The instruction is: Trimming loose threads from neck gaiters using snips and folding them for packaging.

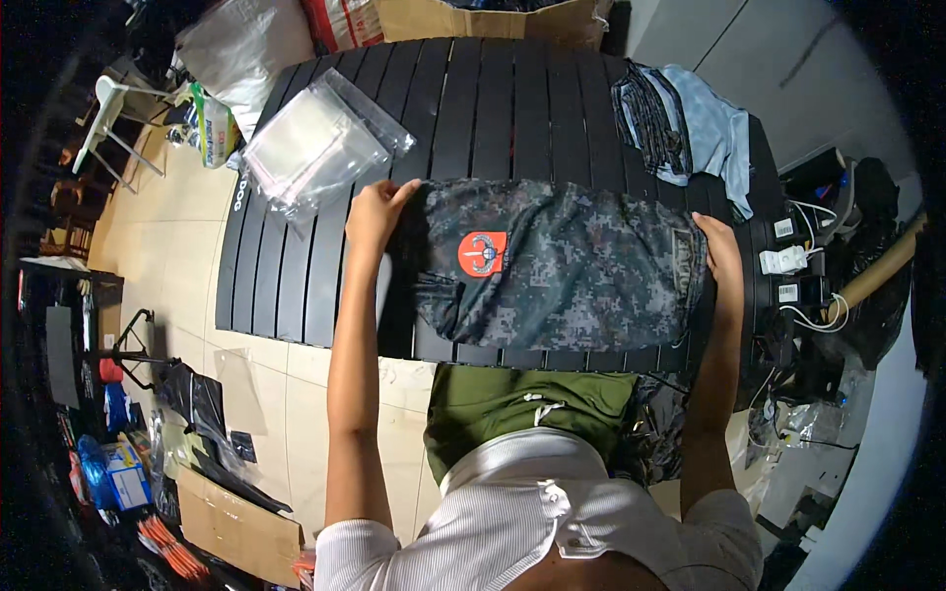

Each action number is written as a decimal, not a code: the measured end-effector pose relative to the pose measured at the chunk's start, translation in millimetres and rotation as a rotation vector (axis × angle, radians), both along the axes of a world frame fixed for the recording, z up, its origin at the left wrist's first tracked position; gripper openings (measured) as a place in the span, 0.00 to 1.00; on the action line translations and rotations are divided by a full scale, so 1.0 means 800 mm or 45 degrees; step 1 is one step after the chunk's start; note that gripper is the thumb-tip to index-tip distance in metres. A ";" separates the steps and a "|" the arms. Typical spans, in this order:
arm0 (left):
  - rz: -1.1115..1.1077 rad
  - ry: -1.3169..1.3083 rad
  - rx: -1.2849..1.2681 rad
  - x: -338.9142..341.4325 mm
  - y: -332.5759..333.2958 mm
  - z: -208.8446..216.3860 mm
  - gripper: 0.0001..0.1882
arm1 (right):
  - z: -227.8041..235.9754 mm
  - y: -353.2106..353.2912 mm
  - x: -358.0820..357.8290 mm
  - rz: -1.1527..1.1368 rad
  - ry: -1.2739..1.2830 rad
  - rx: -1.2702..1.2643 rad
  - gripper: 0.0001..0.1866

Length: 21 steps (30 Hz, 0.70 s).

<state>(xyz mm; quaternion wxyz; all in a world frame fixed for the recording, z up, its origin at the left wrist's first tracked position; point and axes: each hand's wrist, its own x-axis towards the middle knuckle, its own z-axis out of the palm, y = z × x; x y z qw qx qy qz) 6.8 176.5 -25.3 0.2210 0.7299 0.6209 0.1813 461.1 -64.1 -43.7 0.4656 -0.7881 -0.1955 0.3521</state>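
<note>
A folded dark camouflage garment (581,271) with a red patch lies spread across the black slatted table in front of me. My left hand (375,219) is at its far left corner, thumb and fingers closed on the edge of the cloth. At the opposite end my right hand (719,246) grips the right edge, next to a rectangular tag-like patch; some of its fingers are hidden. Where the cloth is folded under on the left, a short dark flap shows near the front edge.
Clear plastic bags (313,148) lie at the table's (483,98) far left. Folded jeans (655,118) and a light blue denim piece (711,128) are at the far right. White plugs and cables (783,260) sit off the right edge. A cardboard box (493,22) stands behind.
</note>
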 end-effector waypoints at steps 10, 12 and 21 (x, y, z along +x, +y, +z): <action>0.065 -0.692 -0.056 -0.018 -0.075 -0.012 0.10 | -0.009 -0.032 -0.026 -0.143 -0.688 0.364 0.17; -0.318 -0.201 0.709 -0.009 -0.091 -0.006 0.12 | -0.008 -0.028 -0.045 -0.126 -0.698 0.316 0.18; -0.035 0.227 0.565 -0.025 -0.145 0.000 0.26 | -0.025 -0.023 -0.101 0.287 -1.557 -0.007 0.18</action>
